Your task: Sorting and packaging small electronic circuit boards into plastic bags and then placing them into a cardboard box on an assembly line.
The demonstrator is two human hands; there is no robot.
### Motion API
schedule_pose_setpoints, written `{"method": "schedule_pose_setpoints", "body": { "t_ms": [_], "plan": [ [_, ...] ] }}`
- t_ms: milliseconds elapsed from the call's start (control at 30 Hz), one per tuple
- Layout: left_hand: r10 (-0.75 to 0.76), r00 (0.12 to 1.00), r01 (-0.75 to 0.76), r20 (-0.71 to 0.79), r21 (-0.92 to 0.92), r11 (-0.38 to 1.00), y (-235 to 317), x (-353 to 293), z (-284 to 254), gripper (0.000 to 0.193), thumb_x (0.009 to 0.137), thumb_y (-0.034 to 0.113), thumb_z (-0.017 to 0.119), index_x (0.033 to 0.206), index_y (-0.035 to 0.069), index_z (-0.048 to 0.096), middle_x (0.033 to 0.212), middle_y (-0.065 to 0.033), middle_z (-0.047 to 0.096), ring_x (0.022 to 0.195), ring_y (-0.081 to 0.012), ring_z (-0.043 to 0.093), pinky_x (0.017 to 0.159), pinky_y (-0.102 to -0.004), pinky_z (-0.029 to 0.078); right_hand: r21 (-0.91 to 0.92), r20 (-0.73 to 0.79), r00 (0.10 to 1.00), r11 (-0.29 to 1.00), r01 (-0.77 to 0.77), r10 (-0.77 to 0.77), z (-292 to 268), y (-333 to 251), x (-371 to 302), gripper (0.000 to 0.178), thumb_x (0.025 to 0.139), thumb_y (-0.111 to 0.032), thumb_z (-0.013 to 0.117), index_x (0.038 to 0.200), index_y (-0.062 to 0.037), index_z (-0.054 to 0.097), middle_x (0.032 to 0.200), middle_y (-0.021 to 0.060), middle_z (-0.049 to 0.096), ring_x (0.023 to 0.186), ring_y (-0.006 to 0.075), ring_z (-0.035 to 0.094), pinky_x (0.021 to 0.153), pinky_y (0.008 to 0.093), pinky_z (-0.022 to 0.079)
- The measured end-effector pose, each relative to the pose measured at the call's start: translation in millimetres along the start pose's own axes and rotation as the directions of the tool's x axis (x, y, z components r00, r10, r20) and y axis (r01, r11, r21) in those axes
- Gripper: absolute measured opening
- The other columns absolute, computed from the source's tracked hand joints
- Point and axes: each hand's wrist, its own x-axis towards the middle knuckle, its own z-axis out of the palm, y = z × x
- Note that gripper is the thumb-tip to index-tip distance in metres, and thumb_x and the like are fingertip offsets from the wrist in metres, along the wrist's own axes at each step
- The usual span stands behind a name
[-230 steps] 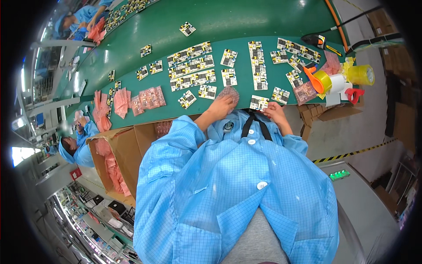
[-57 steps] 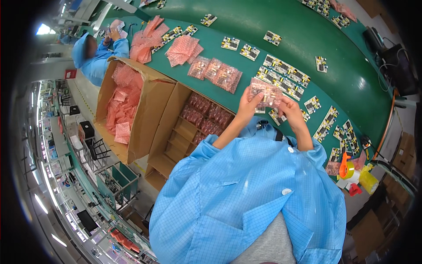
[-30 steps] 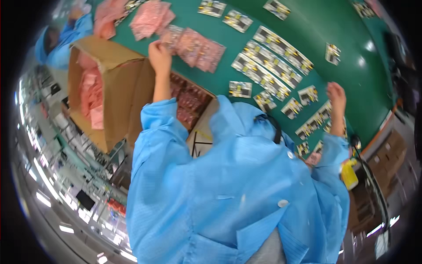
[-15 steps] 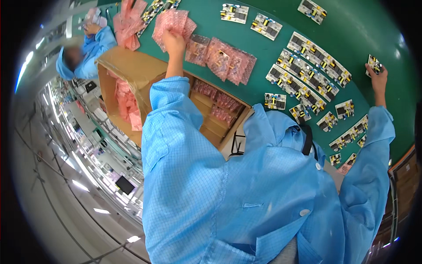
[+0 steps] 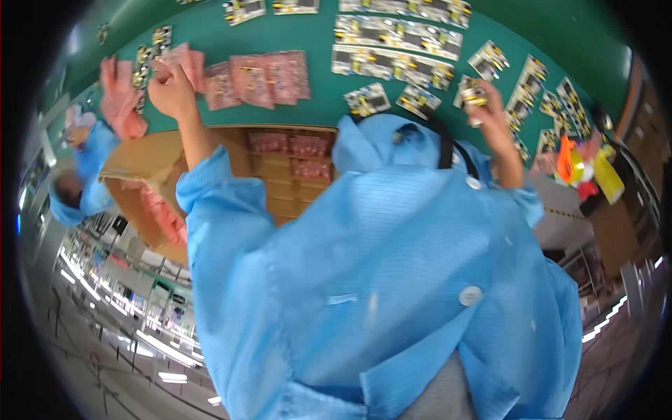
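Observation:
My left hand (image 5: 171,94) is closed on a pink bubble bag (image 5: 194,64) at the far left of the green table. Its fingertips are slightly blurred. Beside it on the right lies a row of overlapping pink bubble bags (image 5: 269,77), some with boards showing through. My right hand (image 5: 492,112) grips a small circuit board (image 5: 473,94) above the table's near right part. Long rows of similar boards (image 5: 392,63) stretch across the table between my hands. Loose single boards (image 5: 418,102) lie nearer to me.
An open cardboard box (image 5: 280,208) with filled pink bags (image 5: 308,145) stands below the table edge. A box flap (image 5: 140,157) and more pink wrap (image 5: 164,210) are at left. Another person in blue (image 5: 94,157) works beyond. Orange and yellow items (image 5: 588,168) sit at right.
My right hand has come in from the far right with the circuit board, nearer to my body. The view has turned, so the table's things appear shifted left. My left hand still holds the bag.

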Motion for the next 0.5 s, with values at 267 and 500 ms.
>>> {"method": "schedule_pose_setpoints", "body": {
  "t_ms": [267,500],
  "plan": [
    [0.7,0.577,-0.202,0.42,-0.757,0.621,204,-217,-63,0.012,0.075,0.016,0.066,0.081,0.012,0.057,0.074,-0.0057,0.066,0.069,-0.0252,0.066,0.06,-0.0354,0.053,0.17,-0.221,0.961,0.977,-0.129,0.166,7,84,-53,0.061,0.083,-0.029,0.068,0.13,-0.0005,0.041,0.108,0.0077,0.058,0.096,0.0147,0.057,0.073,0.0294,0.048],
    [0.835,0.442,-0.382,0.327,-0.774,0.505,268,-321,-68,0.013,0.078,0.015,0.065,0.081,0.009,0.054,0.07,-0.0082,0.063,0.062,-0.0268,0.064,0.053,-0.0383,0.05,-0.21,-0.508,0.857,0.977,-0.025,-0.087,-4,141,-50,0.081,0.067,-0.025,0.084,0.12,0.0037,0.03,0.098,0.017,0.06,0.082,0.0199,0.063,0.07,0.032,0.052]
  ]
}}
